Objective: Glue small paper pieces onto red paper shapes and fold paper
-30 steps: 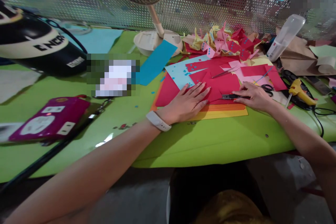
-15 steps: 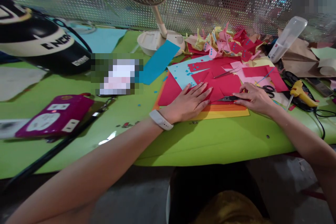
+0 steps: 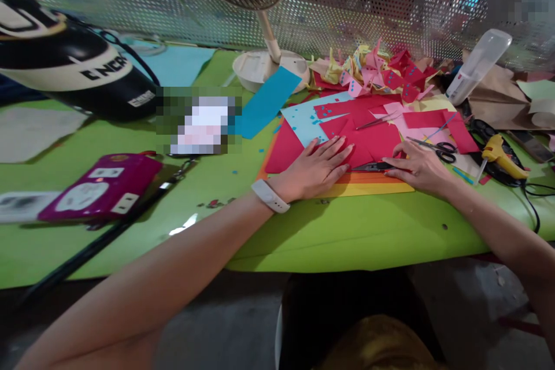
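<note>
My left hand (image 3: pixel 318 167), with a pale band at the wrist, lies flat with fingers spread on the red paper (image 3: pixel 277 153). Orange and yellow sheets (image 3: pixel 368 188) show from under the red. Between the thumb and fingers of my right hand (image 3: pixel 416 167) is a black-handled cutter (image 3: pixel 375 166) with a grey pointed tip. It lies low over the red paper's near edge, its tip close to my left fingertips. Just beyond my right hand are black-handled scissors (image 3: pixel 446 152). Thin tweezers (image 3: pixel 377 121) rest on the red paper.
Folded paper pieces (image 3: pixel 373 69) are heaped at the back, by a fan (image 3: pixel 271 58). A yellow glue gun (image 3: pixel 498 156) and clear bottle (image 3: pixel 481 63) are on the right. A black bottle (image 3: pixel 108 81), phone (image 3: pixel 203 124) and purple case (image 3: pixel 102 188) occupy the left.
The cutter and my right hand have shifted slightly left, bringing the tip nearer my left fingers. More of the scissors shows. My left hand stays on the paper; the view has shifted a little.
</note>
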The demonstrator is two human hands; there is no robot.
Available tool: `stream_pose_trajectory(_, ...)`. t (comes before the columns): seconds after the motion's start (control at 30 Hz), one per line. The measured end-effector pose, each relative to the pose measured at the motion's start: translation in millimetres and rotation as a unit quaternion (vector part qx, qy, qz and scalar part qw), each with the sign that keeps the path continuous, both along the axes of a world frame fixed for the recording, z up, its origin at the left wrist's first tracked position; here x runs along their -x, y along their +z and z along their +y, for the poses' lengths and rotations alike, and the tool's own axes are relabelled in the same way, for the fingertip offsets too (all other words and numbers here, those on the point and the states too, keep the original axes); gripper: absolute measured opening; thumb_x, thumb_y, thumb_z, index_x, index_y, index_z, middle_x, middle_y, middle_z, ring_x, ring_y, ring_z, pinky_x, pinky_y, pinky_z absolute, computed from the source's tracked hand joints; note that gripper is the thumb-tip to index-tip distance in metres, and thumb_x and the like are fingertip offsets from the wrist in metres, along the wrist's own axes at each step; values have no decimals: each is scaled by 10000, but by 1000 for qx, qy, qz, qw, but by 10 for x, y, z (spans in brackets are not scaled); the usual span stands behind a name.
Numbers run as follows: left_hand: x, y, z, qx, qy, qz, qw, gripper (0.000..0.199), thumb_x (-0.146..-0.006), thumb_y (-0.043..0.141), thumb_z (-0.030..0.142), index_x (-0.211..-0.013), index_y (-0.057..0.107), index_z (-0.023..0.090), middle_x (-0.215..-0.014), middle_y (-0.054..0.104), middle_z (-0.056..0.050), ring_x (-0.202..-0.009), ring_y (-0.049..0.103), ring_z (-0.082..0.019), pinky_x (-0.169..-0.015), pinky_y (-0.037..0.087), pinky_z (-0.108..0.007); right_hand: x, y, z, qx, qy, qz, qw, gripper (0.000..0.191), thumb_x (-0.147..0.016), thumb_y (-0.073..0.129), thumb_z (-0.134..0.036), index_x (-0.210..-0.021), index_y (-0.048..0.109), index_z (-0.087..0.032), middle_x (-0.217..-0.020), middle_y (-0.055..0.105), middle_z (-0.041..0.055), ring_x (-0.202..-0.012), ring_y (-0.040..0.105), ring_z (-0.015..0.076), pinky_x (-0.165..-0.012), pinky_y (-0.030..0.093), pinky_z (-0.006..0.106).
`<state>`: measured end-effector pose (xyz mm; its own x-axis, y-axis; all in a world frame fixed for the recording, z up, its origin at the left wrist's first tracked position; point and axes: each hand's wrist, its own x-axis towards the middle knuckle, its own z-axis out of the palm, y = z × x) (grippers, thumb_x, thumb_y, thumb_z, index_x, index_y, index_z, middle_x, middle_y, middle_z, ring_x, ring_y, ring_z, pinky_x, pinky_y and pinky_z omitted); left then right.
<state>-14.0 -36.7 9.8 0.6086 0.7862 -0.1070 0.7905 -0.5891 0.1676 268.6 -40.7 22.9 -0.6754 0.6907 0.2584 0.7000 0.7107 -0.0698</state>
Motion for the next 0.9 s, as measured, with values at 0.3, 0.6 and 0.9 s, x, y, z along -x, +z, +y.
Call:
stream_pose_trajectory(0.3,191,64,219,25,-14,-86,996,614,-989,138,544,-1524,258,269,-1635,104,-38,-1500,120,-207,-1191,153,-414,-40,-24,-2,10,-5,11,1000,352,-937,521,-455,-1151,714,-254,-1058,615,100,-871,595,206,-721,479,339)
stream_pose_trajectory(0.6,279,-50,413,21,-68,-64,995,536,-1013,169,491,-1478,359,304,-1619,183,-42,-1495,143,-193,-1195,87,-453,-30,-40,-14,-31,-5,-17,999,393,-960,465,-472,-1176,698,-242,-989,639,86,-867,583,203,-726,454,329)
stream_pose_trajectory(0.9,258,-11,386,16,-65,-49,997,503,-1022,210,433,-1486,346,292,-1613,205,-53,-1488,177,-200,-1195,113,-450,142,-38,-8,-84,-1,-52,995,389,-959,463,-476,-1140,716,-242,-935,652,95,-843,564,216,-732,413,351)
